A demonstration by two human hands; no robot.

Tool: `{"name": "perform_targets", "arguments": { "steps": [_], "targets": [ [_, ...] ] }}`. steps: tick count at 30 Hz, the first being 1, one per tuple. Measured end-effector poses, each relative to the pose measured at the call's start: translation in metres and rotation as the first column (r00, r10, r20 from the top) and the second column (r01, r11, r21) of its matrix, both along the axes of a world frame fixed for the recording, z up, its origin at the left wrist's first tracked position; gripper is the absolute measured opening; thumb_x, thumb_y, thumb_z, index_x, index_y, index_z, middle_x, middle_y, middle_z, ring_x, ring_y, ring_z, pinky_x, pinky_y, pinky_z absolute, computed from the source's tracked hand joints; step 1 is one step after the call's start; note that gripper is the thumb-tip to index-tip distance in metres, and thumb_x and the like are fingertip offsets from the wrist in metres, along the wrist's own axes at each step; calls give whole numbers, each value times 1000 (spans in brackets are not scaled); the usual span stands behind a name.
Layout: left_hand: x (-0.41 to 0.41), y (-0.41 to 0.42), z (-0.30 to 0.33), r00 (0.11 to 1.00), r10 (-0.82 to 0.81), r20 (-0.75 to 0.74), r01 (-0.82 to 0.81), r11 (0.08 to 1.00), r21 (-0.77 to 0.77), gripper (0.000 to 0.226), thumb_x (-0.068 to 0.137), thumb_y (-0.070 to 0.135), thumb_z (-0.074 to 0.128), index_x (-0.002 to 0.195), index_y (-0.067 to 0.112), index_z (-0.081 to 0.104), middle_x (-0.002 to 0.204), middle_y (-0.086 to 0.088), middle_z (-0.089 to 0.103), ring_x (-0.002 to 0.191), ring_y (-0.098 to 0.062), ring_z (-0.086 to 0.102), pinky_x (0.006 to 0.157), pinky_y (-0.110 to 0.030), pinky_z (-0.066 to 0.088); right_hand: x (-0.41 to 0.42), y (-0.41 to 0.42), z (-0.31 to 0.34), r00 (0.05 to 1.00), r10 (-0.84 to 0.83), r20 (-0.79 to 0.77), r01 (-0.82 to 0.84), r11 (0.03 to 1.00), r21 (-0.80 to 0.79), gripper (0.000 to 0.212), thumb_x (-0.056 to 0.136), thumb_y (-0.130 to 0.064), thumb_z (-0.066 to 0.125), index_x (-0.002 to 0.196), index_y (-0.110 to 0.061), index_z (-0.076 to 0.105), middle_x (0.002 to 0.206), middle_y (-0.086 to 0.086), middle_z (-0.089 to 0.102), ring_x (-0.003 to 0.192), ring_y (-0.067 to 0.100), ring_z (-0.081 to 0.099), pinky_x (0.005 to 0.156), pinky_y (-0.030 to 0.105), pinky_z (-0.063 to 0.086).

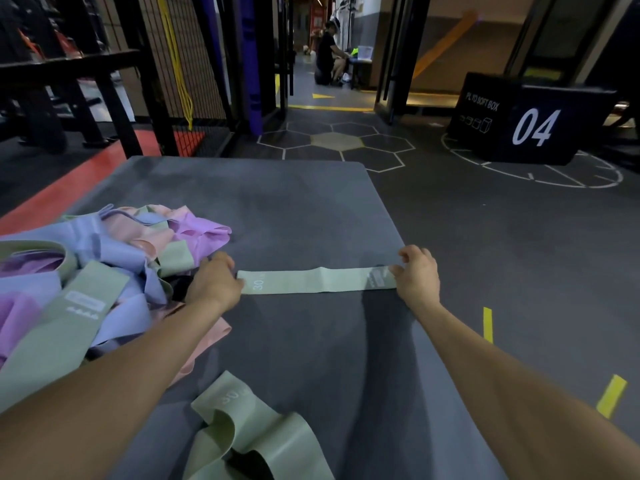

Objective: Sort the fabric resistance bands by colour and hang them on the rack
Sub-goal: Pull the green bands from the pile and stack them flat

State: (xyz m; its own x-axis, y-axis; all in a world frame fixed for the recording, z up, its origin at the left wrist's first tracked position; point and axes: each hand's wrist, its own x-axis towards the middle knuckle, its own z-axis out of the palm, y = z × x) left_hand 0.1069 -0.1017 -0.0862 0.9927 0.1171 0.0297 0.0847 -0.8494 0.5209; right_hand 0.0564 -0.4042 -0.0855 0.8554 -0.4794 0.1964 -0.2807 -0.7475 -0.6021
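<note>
While your left hand (216, 278) and right hand (417, 275) each pinch one end of a green resistance band (317, 280), it lies stretched flat across the grey table (277, 202). A mixed pile of bands (86, 271) sits beside your left hand; another green band (249, 434) lies crumpled near you.

Gym, plyo soft box (519, 123), marked floor (346, 143)
</note>
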Motion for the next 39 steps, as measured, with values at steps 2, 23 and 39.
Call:
{"name": "perform_targets", "arguments": {
  "steps": [2, 23, 39],
  "targets": [
    [-14, 2, 5, 998, -14, 56, 15, 1000, -12, 29, 83, 16, 64, 110, 11, 54, 121, -14, 53, 110, -33, 53, 91, -39, 43, -11, 9, 9, 999, 21, 30, -23, 998, 53, 31, 91, -13, 58, 121, -3, 55, 121, 14, 52, 113, 32, 49, 89, 39, 43],
    [-173, 36, 1, 979, -185, -88, 168, 971, -169, 42, 83, 14, 67, 121, 8, 51, 116, -13, 57, 105, -32, 55, 92, -38, 46, -157, 166, 23, 838, 449, -311, -386, 890, 244, 23, 85, -26, 67, 96, -6, 68, 93, 8, 63, 81, 16, 51, 68, 23, 37],
    [-202, 53, 17, 998, -57, -4, 54, 975, -216, 24, 83, 4, 61, 67, 13, 45, 60, 5, 41, 75, -21, 43, 61, -24, 24, -201, 129, 37, 762, 544, -351, -483, 839, 250, 37, 78, -43, 72, 58, -20, 51, 58, -7, 51, 55, 6, 45, 52, 20, 35]
  ]
}}
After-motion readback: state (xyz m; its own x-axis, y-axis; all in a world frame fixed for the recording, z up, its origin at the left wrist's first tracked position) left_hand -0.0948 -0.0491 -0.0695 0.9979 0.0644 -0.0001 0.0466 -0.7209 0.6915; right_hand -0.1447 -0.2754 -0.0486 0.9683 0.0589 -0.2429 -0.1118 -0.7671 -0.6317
